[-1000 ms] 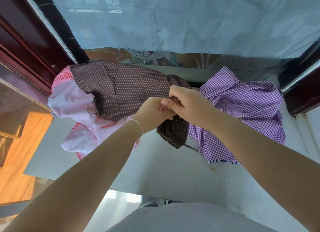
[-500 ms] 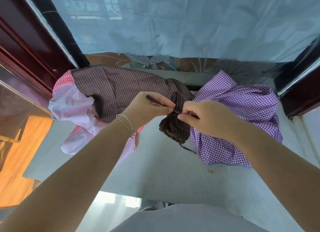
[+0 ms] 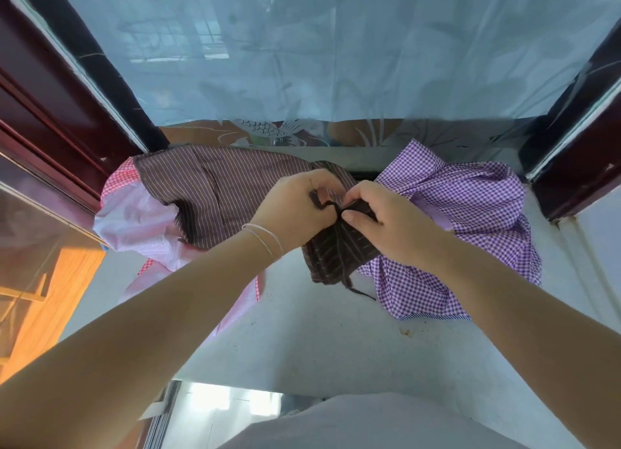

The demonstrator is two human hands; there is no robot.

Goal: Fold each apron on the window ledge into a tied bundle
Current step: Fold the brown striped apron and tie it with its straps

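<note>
left hand [image 3: 295,210] pinches strap [image 3: 321,204] | right hand [image 3: 386,223] grips bundle [image 3: 336,253] | knot seemingly hidden

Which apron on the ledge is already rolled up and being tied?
The dark brown striped bundle, gripped by the left hand and right hand. The striped brown apron, pink apron and purple checked apron lie loose.

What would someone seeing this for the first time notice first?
Both hands meet at the centre: the left hand and right hand pinch a dark strap above a folded dark striped bundle. Left of them a brown striped apron lies spread over a pink apron; on the right a purple checked apron sits crumpled on the pale ledge.
</note>
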